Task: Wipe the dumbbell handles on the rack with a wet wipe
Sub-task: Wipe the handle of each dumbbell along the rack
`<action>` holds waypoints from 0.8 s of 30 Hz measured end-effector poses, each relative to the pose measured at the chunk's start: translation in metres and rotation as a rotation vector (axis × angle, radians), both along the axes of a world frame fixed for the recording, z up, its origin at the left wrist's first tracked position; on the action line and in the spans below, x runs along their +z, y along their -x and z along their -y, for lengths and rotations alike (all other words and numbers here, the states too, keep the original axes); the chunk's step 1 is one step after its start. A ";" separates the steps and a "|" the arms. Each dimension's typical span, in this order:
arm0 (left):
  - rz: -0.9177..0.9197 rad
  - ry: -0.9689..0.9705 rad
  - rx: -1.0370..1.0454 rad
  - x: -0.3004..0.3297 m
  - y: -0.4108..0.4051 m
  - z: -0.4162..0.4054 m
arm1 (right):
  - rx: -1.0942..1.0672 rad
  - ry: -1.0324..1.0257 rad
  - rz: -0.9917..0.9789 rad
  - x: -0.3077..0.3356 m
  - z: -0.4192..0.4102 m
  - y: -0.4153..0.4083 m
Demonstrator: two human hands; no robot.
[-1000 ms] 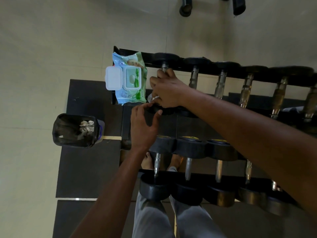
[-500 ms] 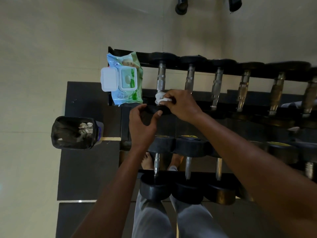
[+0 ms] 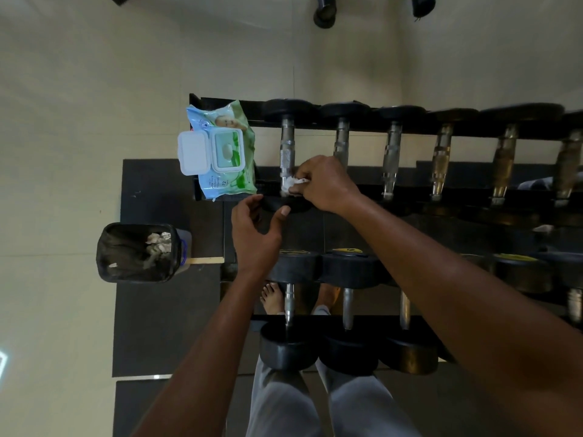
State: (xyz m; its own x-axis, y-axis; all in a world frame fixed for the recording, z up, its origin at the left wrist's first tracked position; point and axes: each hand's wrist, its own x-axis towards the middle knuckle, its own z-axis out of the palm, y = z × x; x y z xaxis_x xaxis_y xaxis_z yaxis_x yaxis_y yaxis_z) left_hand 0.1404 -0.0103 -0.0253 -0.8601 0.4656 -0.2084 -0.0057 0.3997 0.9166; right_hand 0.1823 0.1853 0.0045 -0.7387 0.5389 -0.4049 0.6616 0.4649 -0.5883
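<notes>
Black rack [image 3: 315, 228] is carrying the dumbbells; the right hand [image 3: 325, 184], having slid down the handle [image 3: 287, 152], is pinching the wipe [image 3: 288, 183] against its near end, finishing this stroke. Left hand [image 3: 255, 234], just below, is cupping the near head, half-curled.

The wet wipe [image 3: 288, 184] is showing white against a silver knurled handle [image 3: 287, 152]. The wipes pack [image 3: 220, 152] is showing blue and green; the bin [image 3: 138, 252] is looking black.

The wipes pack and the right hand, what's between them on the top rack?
In the head view, the leftmost dumbbell's handle stands between the wipes pack and the right hand, which presses a wet wipe against its lower end.
</notes>
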 end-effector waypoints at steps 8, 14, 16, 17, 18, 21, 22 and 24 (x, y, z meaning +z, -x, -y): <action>-0.018 -0.003 -0.007 -0.001 0.002 0.002 | 0.116 -0.039 -0.216 -0.004 0.006 -0.017; -0.015 -0.005 -0.005 -0.003 0.002 0.002 | 0.249 -0.203 -0.207 -0.004 -0.006 -0.008; -0.019 -0.013 0.002 -0.006 0.003 0.003 | 0.190 -0.294 -0.251 -0.001 -0.013 0.000; -0.019 -0.020 0.004 -0.007 0.003 0.003 | 0.163 -0.324 -0.279 0.001 -0.018 0.006; -0.017 -0.027 0.006 -0.009 0.003 0.004 | 0.145 -0.347 -0.301 0.003 -0.022 0.013; -0.015 -0.045 0.012 -0.012 0.002 0.004 | 0.086 -0.429 -0.326 0.011 -0.032 0.034; -0.014 -0.050 0.016 -0.012 0.002 0.005 | 0.064 -0.463 -0.329 0.013 -0.035 0.039; -0.009 -0.057 0.026 -0.012 0.001 0.005 | 0.041 -0.522 -0.333 0.013 -0.038 0.044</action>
